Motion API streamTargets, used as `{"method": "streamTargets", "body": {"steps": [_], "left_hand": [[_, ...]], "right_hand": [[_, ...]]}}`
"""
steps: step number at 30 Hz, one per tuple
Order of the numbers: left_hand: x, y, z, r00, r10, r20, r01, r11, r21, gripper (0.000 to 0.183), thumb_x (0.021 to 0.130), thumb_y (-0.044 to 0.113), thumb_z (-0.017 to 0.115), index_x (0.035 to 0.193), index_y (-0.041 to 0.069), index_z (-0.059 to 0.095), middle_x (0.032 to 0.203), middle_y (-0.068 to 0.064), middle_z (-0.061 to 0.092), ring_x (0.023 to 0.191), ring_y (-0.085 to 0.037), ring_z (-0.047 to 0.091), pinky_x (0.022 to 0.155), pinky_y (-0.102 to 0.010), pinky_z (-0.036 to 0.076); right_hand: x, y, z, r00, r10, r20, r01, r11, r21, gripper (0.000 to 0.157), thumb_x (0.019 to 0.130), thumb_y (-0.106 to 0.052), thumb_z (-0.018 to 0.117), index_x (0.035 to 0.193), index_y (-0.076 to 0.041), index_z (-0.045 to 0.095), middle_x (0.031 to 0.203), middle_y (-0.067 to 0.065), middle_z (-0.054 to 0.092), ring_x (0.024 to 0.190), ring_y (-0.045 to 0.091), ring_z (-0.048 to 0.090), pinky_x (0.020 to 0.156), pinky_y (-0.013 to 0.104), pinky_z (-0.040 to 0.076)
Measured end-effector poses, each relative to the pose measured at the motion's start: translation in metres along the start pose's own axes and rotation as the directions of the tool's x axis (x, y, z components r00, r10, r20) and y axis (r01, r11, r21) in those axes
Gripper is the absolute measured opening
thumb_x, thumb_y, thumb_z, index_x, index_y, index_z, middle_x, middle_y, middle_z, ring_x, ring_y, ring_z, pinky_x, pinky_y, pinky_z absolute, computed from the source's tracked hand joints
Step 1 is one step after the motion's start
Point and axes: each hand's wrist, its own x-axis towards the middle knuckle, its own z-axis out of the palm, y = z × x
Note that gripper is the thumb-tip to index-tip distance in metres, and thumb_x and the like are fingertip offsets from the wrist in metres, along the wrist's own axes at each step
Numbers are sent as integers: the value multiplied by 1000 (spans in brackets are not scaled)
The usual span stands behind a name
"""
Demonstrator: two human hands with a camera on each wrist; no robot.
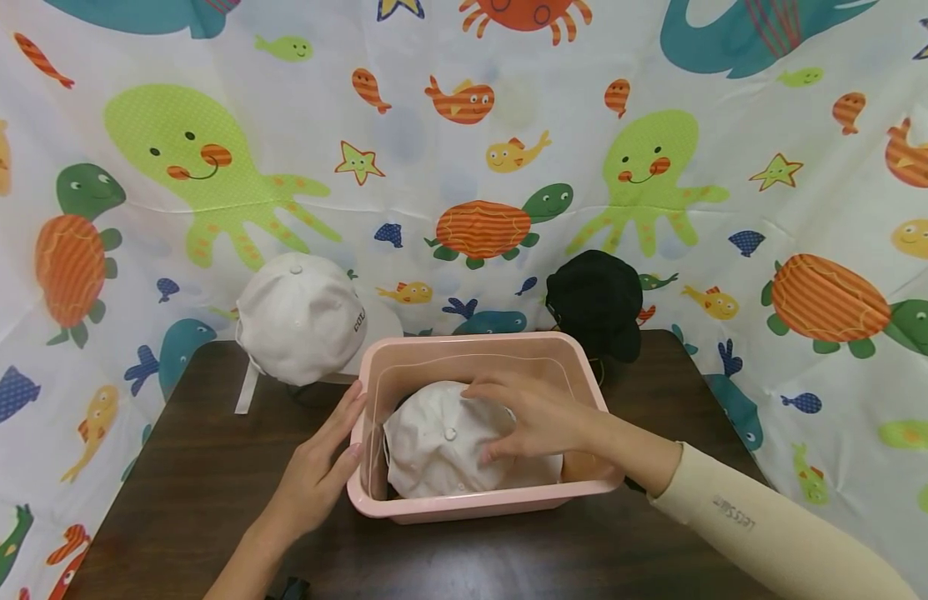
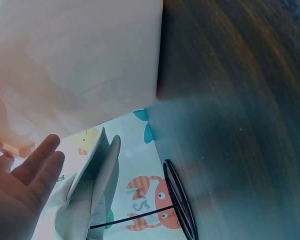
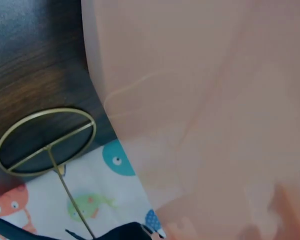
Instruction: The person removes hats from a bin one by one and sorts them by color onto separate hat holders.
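A white cap (image 1: 441,442) lies crown up inside a pink plastic bin (image 1: 486,502) on the dark table. My right hand (image 1: 534,414) reaches over the bin's right side, its thumb and fingers spread apart at the cap's crown. I cannot tell how firmly they touch it. Beside the bin's left wall, my left hand (image 1: 321,462) rests with extended fingers at the rim. The left wrist view shows those fingers (image 2: 37,167) close to the bin wall (image 2: 90,60). In the right wrist view the bin's side (image 3: 200,100) fills most of the picture, and the hand is only dimly visible.
Behind the bin on the left, another white cap (image 1: 302,321) with dark lettering sits on a black wire stand (image 2: 177,200). A black cap (image 1: 594,304) stands at the back right on a gold wire stand (image 3: 50,145). A sea-animal curtain (image 1: 403,208) hangs behind the table (image 1: 208,467).
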Motion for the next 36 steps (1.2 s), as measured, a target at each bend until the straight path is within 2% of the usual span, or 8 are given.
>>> {"method": "streamTargets", "body": {"steps": [4, 8, 15, 19, 25, 32, 36], "left_hand": [[-1, 1, 0, 1000, 9, 0, -9, 1000, 14, 63, 99, 1, 59, 159, 3, 43, 169, -12, 34, 155, -13, 31, 120, -16, 23], [-2, 2, 0, 1000, -5, 6, 5, 1000, 10, 63, 99, 1, 59, 160, 5, 42, 169, -10, 33, 155, -12, 30, 120, -17, 23], [-2, 2, 1, 1000, 20, -2, -20, 1000, 9, 63, 98, 0, 59, 159, 3, 43, 168, -14, 34, 154, -13, 32, 120, -16, 23], [-1, 4, 0, 1000, 3, 2, -3, 1000, 4, 63, 98, 0, 59, 159, 3, 43, 169, -13, 34, 155, -13, 31, 120, -17, 23], [-2, 5, 1, 1000, -15, 6, 15, 1000, 2, 64, 99, 0, 59, 160, 6, 42, 169, -11, 33, 155, -13, 30, 120, -17, 23], [-2, 4, 2, 1000, 21, -12, -21, 1000, 10, 62, 98, 0, 59, 158, 3, 44, 168, -13, 35, 154, -13, 32, 120, -16, 24], [-2, 4, 1, 1000, 2, -5, -2, 1000, 7, 62, 99, 1, 59, 159, 4, 43, 169, -11, 34, 154, -12, 31, 120, -16, 24]], "right_hand": [[-1, 2, 7, 1000, -4, 18, 3, 1000, 27, 76, 78, -50, 91, 141, -20, 63, 135, -5, 58, 116, 12, 59, 101, 34, 52], [-2, 4, 13, 1000, -26, 18, 26, 1000, 9, 73, 77, -48, 92, 139, -20, 65, 133, -5, 59, 112, 13, 61, 100, 32, 53], [-2, 4, 17, 999, -46, 27, 46, 999, -11, 56, 82, -37, 91, 130, -18, 70, 126, -5, 65, 111, 12, 60, 101, 30, 52], [-2, 6, 18, 997, -69, 22, 69, 998, -4, 48, 85, -30, 90, 127, -17, 71, 124, -6, 68, 111, 11, 61, 102, 30, 52], [-2, 8, 19, 997, -74, 21, 73, 996, 51, 43, 86, -22, 88, 126, -16, 72, 121, -6, 70, 106, 10, 62, 98, 27, 53], [-4, 8, 19, 999, -19, 34, 13, 987, 162, 36, 90, -13, 84, 124, -15, 74, 111, -7, 72, 95, 8, 64, 89, 27, 58], [-5, 9, 21, 999, -26, 20, 22, 981, 194, 32, 90, -9, 83, 120, -15, 75, 109, -7, 73, 94, 8, 66, 87, 27, 59]]}}
